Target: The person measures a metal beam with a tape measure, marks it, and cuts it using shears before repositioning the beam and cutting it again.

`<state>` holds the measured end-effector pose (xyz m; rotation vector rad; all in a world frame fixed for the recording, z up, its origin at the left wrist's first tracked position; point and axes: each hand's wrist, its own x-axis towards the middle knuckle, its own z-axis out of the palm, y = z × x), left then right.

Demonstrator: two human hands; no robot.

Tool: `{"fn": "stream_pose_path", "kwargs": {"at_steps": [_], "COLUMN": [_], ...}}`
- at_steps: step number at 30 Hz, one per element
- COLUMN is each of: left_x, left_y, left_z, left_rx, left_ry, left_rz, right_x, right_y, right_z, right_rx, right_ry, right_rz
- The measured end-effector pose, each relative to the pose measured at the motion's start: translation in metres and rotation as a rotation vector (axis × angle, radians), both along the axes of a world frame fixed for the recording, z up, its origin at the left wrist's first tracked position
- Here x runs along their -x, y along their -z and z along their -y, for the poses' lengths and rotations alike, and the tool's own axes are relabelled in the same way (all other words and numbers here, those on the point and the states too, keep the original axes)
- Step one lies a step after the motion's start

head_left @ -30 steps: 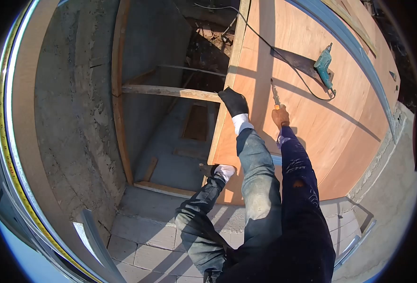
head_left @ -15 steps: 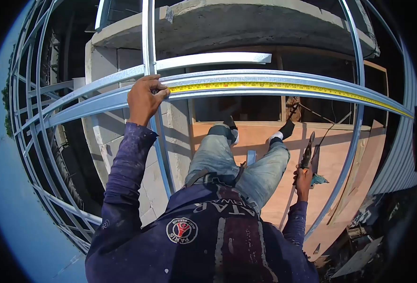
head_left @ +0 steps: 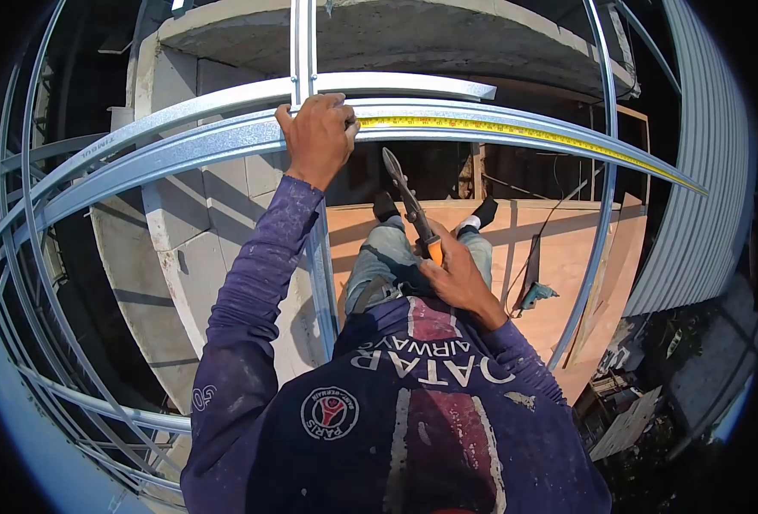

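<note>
My left hand (head_left: 319,141) is closed over a long galvanized metal channel (head_left: 190,150). Its fingers press the near end of a yellow tape measure (head_left: 499,130) against the channel, beside an upright metal stud (head_left: 303,43). The tape blade runs along the channel to the right. In front of my torso, my right hand (head_left: 460,272) grips a pair of tin snips (head_left: 409,195) by the orange handles. The snips' blades look closed and point up toward the channel, apart from it.
A teal power drill (head_left: 540,295) lies on the plywood platform (head_left: 559,244) under my feet. Another upright stud (head_left: 608,111) crosses the channel on the right. Behind it curves a concrete ledge (head_left: 396,43). Metal framing (head_left: 32,197) stands left, corrugated roofing (head_left: 696,197) right.
My right hand has swung up and left with the tin snips, from low on the right to near the channel. The left hand still holds the tape, while the view has shifted.
</note>
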<state>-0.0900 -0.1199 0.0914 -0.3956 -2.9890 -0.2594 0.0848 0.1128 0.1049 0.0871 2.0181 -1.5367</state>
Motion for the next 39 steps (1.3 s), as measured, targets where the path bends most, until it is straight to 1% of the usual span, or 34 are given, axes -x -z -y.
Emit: {"fn": "stream_pose_path", "kwargs": {"at_steps": [2,3,6,7,9,13,15,17,19,20,21,23,24,25,27,28,30,32,34,37,39], "left_x": [0.002,0.004,0.004,0.006,0.008,0.011,0.013,0.012,0.013,0.014,0.015,0.013,0.013,0.013,0.013,0.013,0.013,0.014,0.013,0.014,0.014], "left_y": [-0.002,-0.002,0.001,0.0,-0.002,-0.002,-0.001,0.001,0.002,0.004,0.005,0.005,0.005,0.005,0.003,0.004,0.005,0.007,0.009,0.008,0.007], "left_z": [0.002,0.003,0.005,0.006,0.005,0.007,0.008,0.008,0.008,0.009,0.009,0.009,0.01,0.009,0.008,0.008,0.008,0.008,0.008,0.009,0.008], "left_rx": [0.005,0.013,0.04,0.053,0.084,0.088,0.086,0.094,0.122,0.099,0.086,0.07,0.063,0.062,0.072,0.071,0.079,0.078,0.073,0.063,0.065], "left_ry": [0.031,0.057,0.105,0.126,0.131,0.15,0.144,0.161,0.154,0.158,0.158,0.15,0.149,0.147,0.155,0.156,0.141,0.144,0.144,0.14,0.151], "left_rz": [0.016,0.025,0.011,-0.015,0.016,0.018,0.029,-0.017,0.006,-0.003,-0.004,-0.011,-0.021,-0.02,-0.038,-0.039,-0.028,-0.041,-0.051,-0.04,-0.047], "right_x": [-0.003,-0.005,-0.011,-0.008,-0.004,-0.006,-0.007,-0.005,-0.004,-0.008,-0.01,-0.014,-0.016,-0.015,-0.013,-0.013,-0.009,-0.006,-0.002,-0.002,0.0], "right_y": [0.015,0.022,0.045,0.043,0.031,0.027,0.032,0.028,0.021,0.027,0.029,0.032,0.037,0.032,0.016,0.018,0.025,0.024,0.016,0.019,0.01], "right_z": [0.012,0.016,0.026,0.028,0.028,0.027,0.022,0.02,0.015,0.015,0.013,0.012,0.01,0.008,0.006,0.007,0.009,0.014,0.019,0.019,0.02], "right_rx": [0.194,0.191,0.271,0.272,0.084,-0.019,0.018,0.053,0.206,0.156,0.143,0.17,0.11,0.109,0.327,0.326,0.549,0.522,0.437,0.37,0.423], "right_ry": [0.096,0.098,0.245,0.255,0.185,0.169,0.159,0.152,0.208,0.211,0.213,0.22,0.163,0.161,0.24,0.24,0.302,0.344,0.412,0.377,0.591], "right_rz": [0.139,0.145,0.176,0.18,0.048,0.072,0.096,0.133,0.474,0.324,0.322,0.119,-0.095,-0.094,0.301,0.3,0.399,0.418,0.45,0.399,0.57]}}
